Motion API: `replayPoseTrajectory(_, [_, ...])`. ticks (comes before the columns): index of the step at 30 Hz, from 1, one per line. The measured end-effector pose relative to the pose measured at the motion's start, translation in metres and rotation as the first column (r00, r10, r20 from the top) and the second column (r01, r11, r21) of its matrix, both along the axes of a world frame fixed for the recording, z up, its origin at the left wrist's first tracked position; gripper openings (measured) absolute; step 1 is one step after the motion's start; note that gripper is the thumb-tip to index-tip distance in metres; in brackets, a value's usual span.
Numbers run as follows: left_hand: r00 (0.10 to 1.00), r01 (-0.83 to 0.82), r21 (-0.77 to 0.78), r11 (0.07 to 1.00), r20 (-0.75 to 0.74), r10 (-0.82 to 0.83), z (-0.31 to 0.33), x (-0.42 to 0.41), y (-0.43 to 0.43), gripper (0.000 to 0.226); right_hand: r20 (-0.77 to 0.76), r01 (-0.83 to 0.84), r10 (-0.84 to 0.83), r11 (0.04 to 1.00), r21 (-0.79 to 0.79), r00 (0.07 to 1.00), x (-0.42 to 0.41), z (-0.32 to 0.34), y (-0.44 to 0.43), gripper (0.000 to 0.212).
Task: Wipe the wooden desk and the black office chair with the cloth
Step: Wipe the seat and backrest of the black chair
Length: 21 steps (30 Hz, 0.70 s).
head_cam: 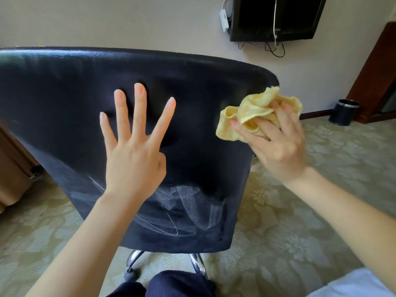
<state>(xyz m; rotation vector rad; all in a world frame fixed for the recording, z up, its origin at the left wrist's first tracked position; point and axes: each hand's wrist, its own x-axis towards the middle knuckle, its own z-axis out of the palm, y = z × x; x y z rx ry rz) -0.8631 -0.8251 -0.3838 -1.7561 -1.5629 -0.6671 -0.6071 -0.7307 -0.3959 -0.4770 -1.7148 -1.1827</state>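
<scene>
Pressing flat on the back of the chair (64, 99), the left hand (132, 155) has its four fingers (140, 108) straight and spread wide, thumb folded in at the palm, holding nothing. Over at the right hand (276, 144), the fingers are curled into the bunched yellow cloth (252, 110), pinching it against the palm. The cloth sits right at the chair's right edge, just under the upper right corner, touching the black surface there.

Between the two sets of fingers is a bare strip of black backrest. Above the left fingertips the backrest runs up to its curved top edge, with the pale wall (107, 22) beyond. Below the left wrist, whitish smears (182, 204) streak the lower part of the back, down towards its bottom edge, where chrome legs (135, 258) show underneath.

Right of the cloth-holding fingers the patterned carpet (321, 189) lies open. A dark bin (344, 112) stands by the wall, well apart from them, beside a brown cabinet (377, 71). A dark screen (276, 18) hangs on the wall above the cloth. Far left of the spread fingers, past the chair's left side, brown wooden furniture (12, 168) shows; whether it is the worktop, I cannot tell.
</scene>
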Motion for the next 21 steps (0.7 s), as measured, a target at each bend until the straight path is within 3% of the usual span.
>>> replayPoseTrajectory(3, [1.0,0.008,-0.001,1.0,0.013,-0.008,0.0,-0.001,0.001,0.1,0.089,0.023,-0.013,0.993,-0.115,0.996,-0.011,-0.047,-0.009,0.023])
replayPoseTrajectory(8, [1.0,0.019,-0.019,1.0,0.015,-0.019,0.001,-0.003,0.001,0.102,0.294,0.046,0.061,0.938,-0.345,0.954,-0.018,-0.123,-0.017,0.028])
replayPoseTrajectory(10, [0.999,0.027,-0.03,0.999,0.026,-0.026,0.001,-0.003,0.0,0.103,0.413,0.09,0.093,0.911,-0.403,0.906,-0.02,-0.144,-0.017,0.016])
replayPoseTrajectory(11, [0.999,0.031,-0.034,0.999,0.031,-0.03,0.001,-0.002,0.0,0.103,0.473,0.121,0.103,0.9,-0.419,0.875,-0.021,-0.153,-0.018,0.019])
replayPoseTrajectory(14, [0.998,0.041,-0.043,0.998,0.048,-0.039,0.002,-0.002,-0.003,0.104,0.65,0.261,0.145,0.835,-0.485,0.746,-0.019,-0.179,-0.018,0.061])
replayPoseTrajectory(16, [0.997,0.054,-0.045,0.998,0.049,-0.052,0.002,-0.003,-0.005,0.104,0.843,0.4,0.05,0.864,-0.306,0.536,-0.015,-0.184,-0.017,0.069])
replayPoseTrajectory(18, [0.997,0.069,-0.055,0.996,0.044,-0.066,0.003,-0.005,-0.006,0.105,0.946,0.391,-0.019,0.913,-0.115,0.323,-0.014,-0.179,-0.013,0.052])
replayPoseTrajectory(20, [0.995,0.09,-0.073,0.993,0.049,-0.086,0.004,-0.009,-0.01,0.104,0.961,0.327,-0.093,0.945,0.002,0.262,-0.021,-0.163,-0.011,0.044])
replayPoseTrajectory(21, [0.993,0.109,-0.078,0.991,0.051,-0.105,0.005,-0.01,-0.01,0.104,0.945,0.311,-0.11,0.95,0.009,0.309,-0.027,-0.152,-0.011,0.045])
